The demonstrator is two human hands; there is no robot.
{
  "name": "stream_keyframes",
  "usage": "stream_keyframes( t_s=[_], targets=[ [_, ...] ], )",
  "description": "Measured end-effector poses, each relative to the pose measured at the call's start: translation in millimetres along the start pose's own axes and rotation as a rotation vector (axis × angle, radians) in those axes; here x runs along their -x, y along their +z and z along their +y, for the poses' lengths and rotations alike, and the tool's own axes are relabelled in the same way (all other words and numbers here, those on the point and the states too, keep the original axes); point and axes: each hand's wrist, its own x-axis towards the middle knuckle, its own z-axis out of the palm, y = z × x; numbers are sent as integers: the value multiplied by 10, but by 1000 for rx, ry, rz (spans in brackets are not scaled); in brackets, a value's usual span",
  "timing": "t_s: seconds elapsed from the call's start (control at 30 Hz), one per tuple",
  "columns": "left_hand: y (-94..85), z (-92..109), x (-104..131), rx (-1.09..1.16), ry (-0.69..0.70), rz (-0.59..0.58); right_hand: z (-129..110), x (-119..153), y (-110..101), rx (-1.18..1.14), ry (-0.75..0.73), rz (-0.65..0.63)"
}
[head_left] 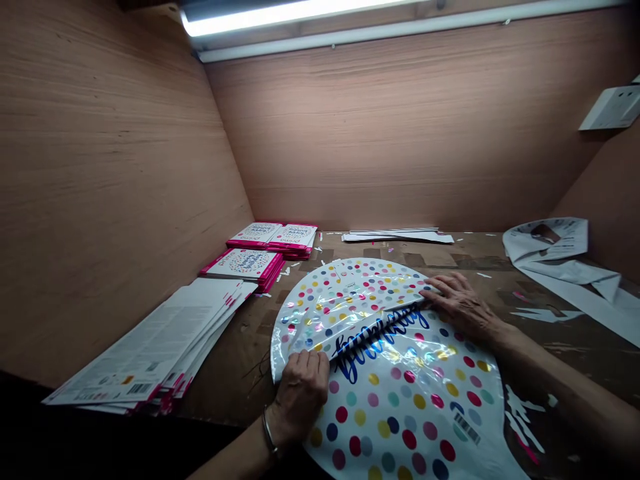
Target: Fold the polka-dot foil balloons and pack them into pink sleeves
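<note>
A flat white foil balloon (395, 400) with many coloured dots and blue "birthday" lettering lies across the table in front of me. A crease runs slantwise over it, and its top part seems folded down, cutting off some of the lettering. My left hand (304, 393), with a bracelet at the wrist, is closed on the left end of this crease. At the crease's upper right end, my right hand (460, 305) grips the foil with its fingertips; its thumb is hidden. A barcode (467, 428) shows at the balloon's lower right.
Stacks of pink-edged printed packets (245, 263) stand at the back left. Nearer, a fanned pile of printed cards (150, 340) lies beside the left wall. White paper strips (397, 236) rest at the back, and crumpled white paper (550, 247) is at right. Scraps (523, 417) litter the brown tabletop.
</note>
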Motion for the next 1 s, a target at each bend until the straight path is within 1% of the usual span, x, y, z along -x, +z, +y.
stream_keyframes(
  t_s=[0.07, 0.13, 0.2, 0.27, 0.33, 0.4, 0.43, 0.47, 0.53, 0.57, 0.6, 0.63, 0.67, 0.7, 0.73, 0.77, 0.8, 0.83, 0.87, 0.9, 0.93, 0.97, 1.0],
  targets=[
    [-44, -64, -26, -3, -12, -63, -24, -107, 24, 66, -48, 41],
    [-137, -219, -141, -3, -23, -103, 47, -283, 7, 105, -66, 81],
    [-305, -482, -392, -8, -47, -112, 224, -553, -97, 122, -63, 115],
    [-568, -836, -777, -42, -103, -74, 477, -923, -320, 135, -24, 169],
    [-923, -1217, -1228, -93, -195, -2, 752, -1344, -670, 147, 34, 236],
    [-1342, -1550, -1641, -154, -293, 115, 985, -1726, -1123, 152, 95, 309],
    [-1559, -1681, -1802, -177, -331, 177, 1070, -1873, -1370, 145, 130, 350],
    [-1768, -1786, -1924, -197, -346, 242, 1132, -1979, -1618, 105, 221, 433],
    [-2121, -1914, -2045, -227, -361, 336, 1184, -2052, -2060, 119, 304, 508],
    [-2246, -1940, -2047, -239, -360, 373, 1179, -2018, -2232, 172, 313, 521],
    [-2325, -1941, -2012, -259, -343, 408, 1155, -1941, -2358, 238, 304, 521],
    [-2353, -1917, -1943, -286, -312, 437, 1113, -1824, -2433, 302, 296, 519],
    [-2327, -1870, -1841, -321, -287, 462, 1051, -1671, -2453, 351, 291, 509],
    [-2245, -1799, -1709, -362, -252, 479, 969, -1485, -2420, 382, 291, 486],
    [-2111, -1708, -1548, -402, -203, 489, 864, -1271, -2337, 393, 298, 457],
    [-1929, -1599, -1365, -436, -197, 498, 738, -1034, -2211, 389, 290, 400],
    [-1709, -1479, -1167, -461, -100, 494, 592, -781, -2051, 383, 271, 326],
    [-1461, -1354, -963, -456, 25, 542, 431, -519, -1868, 365, 240, 275],
    [-1200, -1229, -761, -443, 87, 559, 260, -255, -1676, 331, 220, 223],
    [-939, -1112, -568, -428, 128, 546, 87, 1, -1485, 287, 156, 186],
    [-692, -1008, -392, -401, 186, 549, -83, 243, -1308, 237, 103, 180],
    [-472, -920, -236, -336, 236, 506, -244, 465, -1152, 184, 69, 154],
    [-289, -850, -103, -287, 263, 489, -391, 662, -1021, 138, 3, 176]
  ],
)
